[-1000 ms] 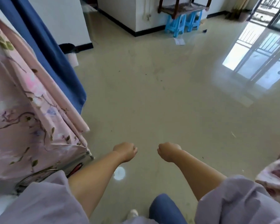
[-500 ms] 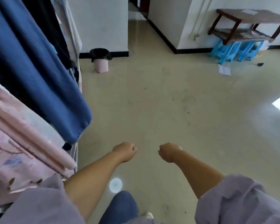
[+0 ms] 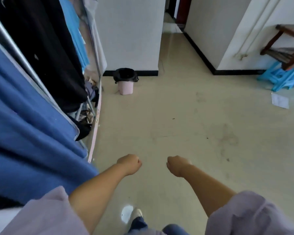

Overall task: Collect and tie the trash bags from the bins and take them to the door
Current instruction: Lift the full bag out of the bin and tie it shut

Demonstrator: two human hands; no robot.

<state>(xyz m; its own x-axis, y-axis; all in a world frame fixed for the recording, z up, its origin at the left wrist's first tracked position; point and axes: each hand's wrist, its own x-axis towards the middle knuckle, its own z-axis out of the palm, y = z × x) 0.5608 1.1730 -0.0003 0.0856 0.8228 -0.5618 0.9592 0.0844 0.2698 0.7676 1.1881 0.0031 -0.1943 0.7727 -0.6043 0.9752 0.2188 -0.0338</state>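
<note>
No brand, label or readable writing shows anywhere in the frame. Low in the middle, the left hand and the right hand reach forward side by side, apart from each other, each grip curled into a fist that holds nothing; the fingers themselves are tucked under and cannot be seen. Lilac sleeves cover the upper arms and are cut off by the bottom edge. Between them a shoe and a blue trouser leg show only in part. The task's thing, a pink bin lined with a black bag folded over its rim, stands on the floor in the upper middle, just before a white wall with a black skirting; what lies inside the bag cannot be made out. Down the left side hang clothes, blue and black, cut off by the frame, with a dark jumble beneath them too unclear to name. At the right edge blue stools sit under a wooden rack, both cropped. A sheet of paper lies on the floor near them, its surface too blurred to read.
</note>
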